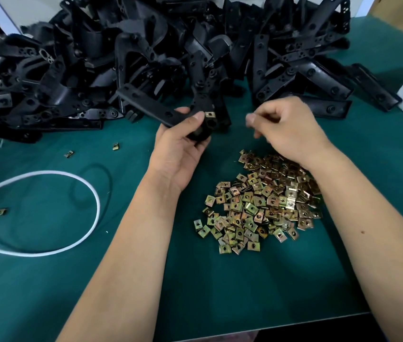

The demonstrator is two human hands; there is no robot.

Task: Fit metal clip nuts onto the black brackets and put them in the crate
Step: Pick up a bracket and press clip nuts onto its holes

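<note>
Head view: one clip nut (209, 114) sits on the edge of the black bracket (161, 112), which the left hand (183, 141) grips above the green mat (47, 280). The right hand (287, 129) is loosely curled nearby; whether it holds a nut cannot be told. Recommended: press the nut fully home, aligned with its hole. Spare nuts (259, 206) lie just below. No crate is in view.

Even overhead light, soft shadows under forearms; right hand (285, 127) motion-blurred; wide-angle bending at edges; black heap (146, 58) lacks detail.
</note>
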